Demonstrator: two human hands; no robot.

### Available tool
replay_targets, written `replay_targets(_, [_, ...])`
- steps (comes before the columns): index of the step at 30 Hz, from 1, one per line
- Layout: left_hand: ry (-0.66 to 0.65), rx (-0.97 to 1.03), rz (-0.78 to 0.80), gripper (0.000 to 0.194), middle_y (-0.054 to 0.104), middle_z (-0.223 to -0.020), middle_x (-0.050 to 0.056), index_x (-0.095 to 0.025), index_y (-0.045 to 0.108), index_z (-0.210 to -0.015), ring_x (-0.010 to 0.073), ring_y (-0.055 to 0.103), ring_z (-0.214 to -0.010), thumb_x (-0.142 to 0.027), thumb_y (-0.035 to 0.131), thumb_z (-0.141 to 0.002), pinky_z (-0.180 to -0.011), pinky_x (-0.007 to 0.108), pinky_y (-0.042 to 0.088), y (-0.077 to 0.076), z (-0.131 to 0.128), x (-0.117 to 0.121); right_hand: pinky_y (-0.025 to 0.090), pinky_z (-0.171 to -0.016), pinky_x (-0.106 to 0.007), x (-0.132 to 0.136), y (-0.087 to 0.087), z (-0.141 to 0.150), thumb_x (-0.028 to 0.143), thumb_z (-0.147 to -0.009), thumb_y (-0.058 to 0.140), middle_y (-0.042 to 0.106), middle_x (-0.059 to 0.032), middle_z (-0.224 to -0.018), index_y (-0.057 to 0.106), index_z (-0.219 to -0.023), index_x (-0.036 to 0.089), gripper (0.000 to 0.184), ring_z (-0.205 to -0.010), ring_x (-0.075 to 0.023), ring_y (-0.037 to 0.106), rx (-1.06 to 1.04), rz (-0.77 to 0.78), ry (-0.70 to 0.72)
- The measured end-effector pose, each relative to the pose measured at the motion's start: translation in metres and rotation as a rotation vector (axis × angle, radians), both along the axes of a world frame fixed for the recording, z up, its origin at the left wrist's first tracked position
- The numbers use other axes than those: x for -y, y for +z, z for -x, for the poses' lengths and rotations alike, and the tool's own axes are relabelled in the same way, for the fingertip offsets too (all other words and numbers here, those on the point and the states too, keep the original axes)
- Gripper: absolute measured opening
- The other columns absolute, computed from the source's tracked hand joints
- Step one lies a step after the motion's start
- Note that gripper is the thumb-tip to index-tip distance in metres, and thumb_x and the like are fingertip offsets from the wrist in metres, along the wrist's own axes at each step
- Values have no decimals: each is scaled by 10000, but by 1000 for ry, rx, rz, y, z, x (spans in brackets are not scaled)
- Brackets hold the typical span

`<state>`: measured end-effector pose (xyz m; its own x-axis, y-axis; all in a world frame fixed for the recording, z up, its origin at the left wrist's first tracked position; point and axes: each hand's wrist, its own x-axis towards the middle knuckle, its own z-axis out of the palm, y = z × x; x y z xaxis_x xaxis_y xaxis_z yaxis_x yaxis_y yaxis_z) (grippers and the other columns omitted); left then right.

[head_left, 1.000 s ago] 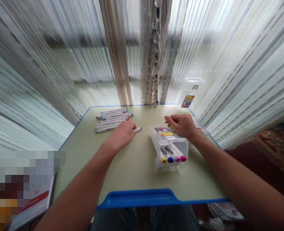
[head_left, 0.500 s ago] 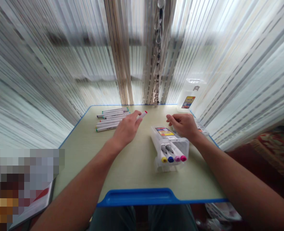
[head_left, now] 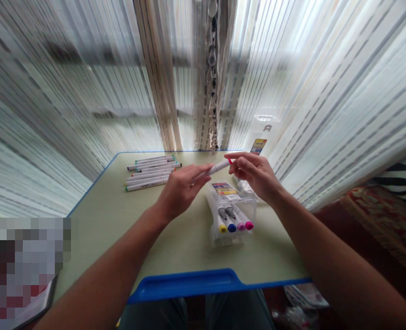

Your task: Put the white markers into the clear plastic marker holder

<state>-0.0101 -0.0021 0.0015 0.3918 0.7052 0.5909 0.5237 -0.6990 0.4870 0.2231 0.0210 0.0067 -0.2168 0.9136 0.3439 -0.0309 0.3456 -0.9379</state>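
Note:
A white marker (head_left: 218, 168) with a red end is held in my left hand (head_left: 185, 185), pointing up to the right. My right hand (head_left: 254, 174) has its fingers at the red end, thumb and fingers closed around it. Just below the hands lies a clear plastic marker case (head_left: 212, 213) with a yellow and blue label. Several markers show in its near opening, with yellow, blue, lilac and pink (head_left: 249, 225) ends. Left of my left hand, a row of several white markers (head_left: 147, 181) lies on the table, their right ends partly hidden by that hand.
The pale green table (head_left: 175, 243) has a blue rim with a raised blue lip (head_left: 189, 280) at the front. A clear plastic cover (head_left: 265, 126) stands at the back right, and another clear piece lies behind my right hand. String curtains (head_left: 102, 91) hang beyond the far edge.
My left hand has brought the marker right, over the case. My right hand has moved to meet it and closed on the red end. The view has shifted slightly.

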Motion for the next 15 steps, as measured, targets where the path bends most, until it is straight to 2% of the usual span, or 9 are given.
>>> replay_targets(2, [-19, -31, -41, 327, 766, -1042, 79, -196, 699, -1290, 172, 681, -864, -285, 599, -991, -793, 276, 488, -2, 1, 1, 460, -569, -257, 5, 4, 2, 598, -762, 811, 694, -4, -706, 795, -1039, 231, 460, -622, -120, 591, -1, -2, 36])
replay_targets(6, [-7, -37, -71, 332, 755, -979, 68, -211, 701, -1292, 149, 657, -772, -307, 622, -985, -724, 259, 481, -3, 1, 3, 480, -567, -264, 8, 5, 6, 532, -729, 859, 711, -12, -679, 808, -902, 222, 358, -606, -124, 615, 45, -10, 0])
replay_targets(11, [46, 40, -39, 273, 777, -988, 82, -181, 752, -1155, 174, 702, -816, -339, 675, -946, -766, 274, 524, -1, 0, 3, 431, -500, -252, 0, -2, 4, 486, -757, 851, 703, -9, -644, 803, -875, 212, 303, -540, -105, 555, -16, -1, -31])
replay_targets(15, [102, 103, 12, 270, 784, -943, 72, -171, 775, -1069, 166, 686, -752, -385, 684, -932, -696, 253, 512, -1, 2, -2, 356, -439, -232, -8, -7, 0, 475, -759, 856, 690, 0, -619, 792, -841, 209, 286, -482, -79, 489, -121, 23, -57])
